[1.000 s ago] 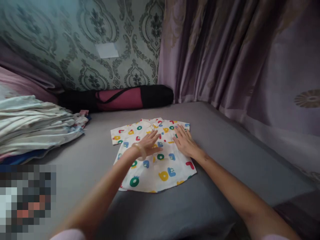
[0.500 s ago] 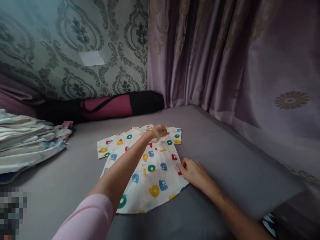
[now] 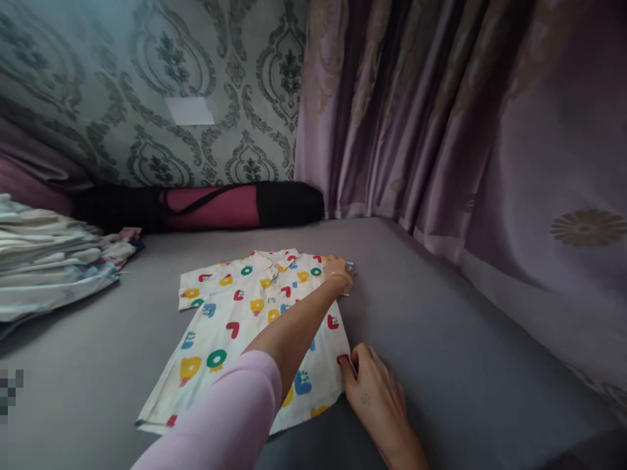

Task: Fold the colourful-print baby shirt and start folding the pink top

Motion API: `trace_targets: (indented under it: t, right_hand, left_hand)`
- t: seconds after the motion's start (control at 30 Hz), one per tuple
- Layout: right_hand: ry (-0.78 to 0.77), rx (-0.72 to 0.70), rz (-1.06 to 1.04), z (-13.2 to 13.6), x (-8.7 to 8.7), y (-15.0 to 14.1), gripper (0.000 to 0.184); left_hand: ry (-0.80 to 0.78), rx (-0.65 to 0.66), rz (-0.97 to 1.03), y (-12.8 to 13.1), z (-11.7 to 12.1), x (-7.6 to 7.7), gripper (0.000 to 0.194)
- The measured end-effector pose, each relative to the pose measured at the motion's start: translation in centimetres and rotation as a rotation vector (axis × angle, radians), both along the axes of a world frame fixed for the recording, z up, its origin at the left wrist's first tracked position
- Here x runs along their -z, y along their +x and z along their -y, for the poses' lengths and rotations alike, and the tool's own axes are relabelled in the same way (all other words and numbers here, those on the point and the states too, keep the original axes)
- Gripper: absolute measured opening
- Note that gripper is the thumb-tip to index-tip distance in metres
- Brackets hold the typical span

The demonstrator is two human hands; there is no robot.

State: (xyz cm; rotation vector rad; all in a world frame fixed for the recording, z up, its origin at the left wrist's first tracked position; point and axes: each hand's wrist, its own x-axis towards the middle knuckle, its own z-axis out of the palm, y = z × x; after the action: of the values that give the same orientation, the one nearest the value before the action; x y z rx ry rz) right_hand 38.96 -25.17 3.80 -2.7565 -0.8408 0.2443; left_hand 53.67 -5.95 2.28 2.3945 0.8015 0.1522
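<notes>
A white cloth shirt with red, yellow, green and blue prints (image 3: 249,313) is laid flat, mostly left of the hands; spreading seems largely done, with no part seen folded over, and only the edge by the hands appears unfinished. The far sleeve is covered by the left hand (image 3: 337,269), its grip hidden; nearer, the side edge is met by the right hand's (image 3: 377,395) thumb, fingers curled, pinching uncertain. On the grey-sheeted bed (image 3: 441,339), pale stacked clothes (image 3: 49,261) are seen far left of the hands, a long maroon-and-black fabric bag (image 3: 215,203) beyond them, purple curtains (image 3: 382,98) beyond and right.
</notes>
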Motion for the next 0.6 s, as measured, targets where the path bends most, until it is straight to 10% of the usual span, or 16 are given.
trace_targets:
  t: [0.17,0.37,0.6]
  right_hand:
    - [0.162,0.002,-0.159,-0.2,0.7,-0.2,0.014]
    - [0.330,0.095,-0.282,-0.2,2.1,0.0,0.057]
    - [0.315,-0.041,-0.318,-0.7,0.4,-1.1,0.028]
  left_hand:
    - [-0.054,-0.030,0.025,0.0,-0.4,0.2,0.036]
    - [-0.306,-0.147,0.148,-0.4,-4.1,-0.5,0.013]
    - [-0.741,-0.244,0.358,-5.0,-9.3,-2.9,0.013]
